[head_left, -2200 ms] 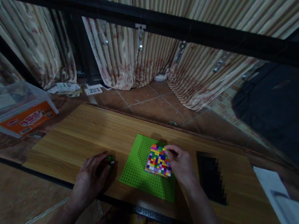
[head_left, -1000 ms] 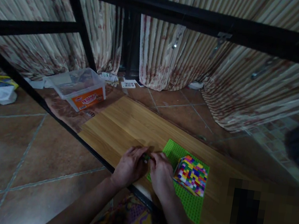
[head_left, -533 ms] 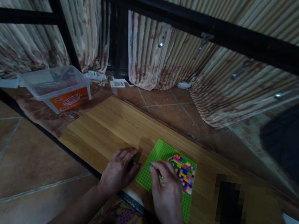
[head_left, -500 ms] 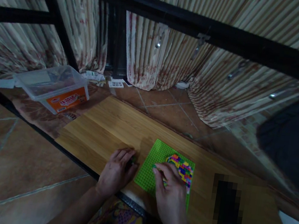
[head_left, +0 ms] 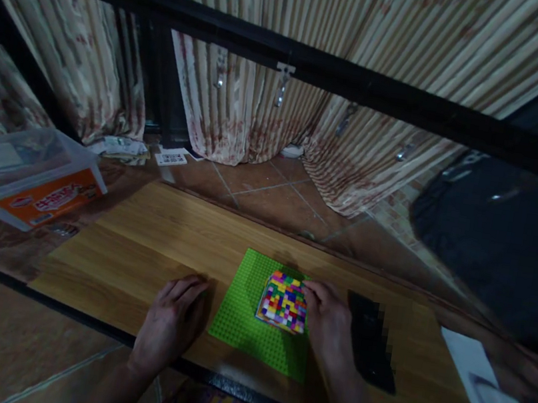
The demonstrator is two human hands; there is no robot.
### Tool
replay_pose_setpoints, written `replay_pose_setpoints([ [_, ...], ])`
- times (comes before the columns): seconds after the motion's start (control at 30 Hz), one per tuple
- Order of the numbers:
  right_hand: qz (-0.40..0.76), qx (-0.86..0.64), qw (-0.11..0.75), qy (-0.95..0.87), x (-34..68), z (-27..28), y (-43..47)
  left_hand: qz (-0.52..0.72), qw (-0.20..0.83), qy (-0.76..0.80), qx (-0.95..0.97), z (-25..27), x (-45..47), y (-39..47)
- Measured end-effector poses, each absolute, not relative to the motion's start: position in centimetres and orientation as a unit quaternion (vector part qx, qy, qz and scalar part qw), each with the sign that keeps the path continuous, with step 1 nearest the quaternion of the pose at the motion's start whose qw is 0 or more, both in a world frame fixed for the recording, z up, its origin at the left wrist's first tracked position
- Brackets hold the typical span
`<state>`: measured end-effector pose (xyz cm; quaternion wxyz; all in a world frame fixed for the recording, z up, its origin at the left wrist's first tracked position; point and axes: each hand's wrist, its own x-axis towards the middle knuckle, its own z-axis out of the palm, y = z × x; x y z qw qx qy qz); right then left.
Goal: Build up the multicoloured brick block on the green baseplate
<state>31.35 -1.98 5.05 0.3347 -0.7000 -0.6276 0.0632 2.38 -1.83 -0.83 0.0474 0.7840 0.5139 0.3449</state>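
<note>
A block of small multicoloured building bricks (head_left: 284, 303) stands on a green studded baseplate (head_left: 236, 318). At the block's upper right corner, my right hand (head_left: 331, 325) has its thumb and fingers pinched together. The small brick in that pinch is mostly covered by the fingertips. My left hand (head_left: 170, 318) rests on the wooden table (head_left: 124, 254), left of the baseplate, with its fingers curled in. Whatever lies inside that curl is in shadow and hidden.
Right of my right hand lies a dark flat object (head_left: 369, 344), partly pixelated. White paper (head_left: 476, 374) is at the table's right end. A clear plastic bin (head_left: 49, 182) with an orange label stands off the left end. A black metal bar (head_left: 290, 56) crosses before the curtains.
My view has turned to the right. My right hand, pinching a small green brick over the baseplate's left part earlier, has moved to the block's upper right corner. The block is uncovered now.
</note>
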Motion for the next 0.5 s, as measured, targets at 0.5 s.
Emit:
replay_pose_setpoints([
  [0.5,0.12,-0.65,0.31,-0.683,32.5,5.6,-1.0,0.332,0.016,0.502,0.799,-1.9,1.9,-1.8],
])
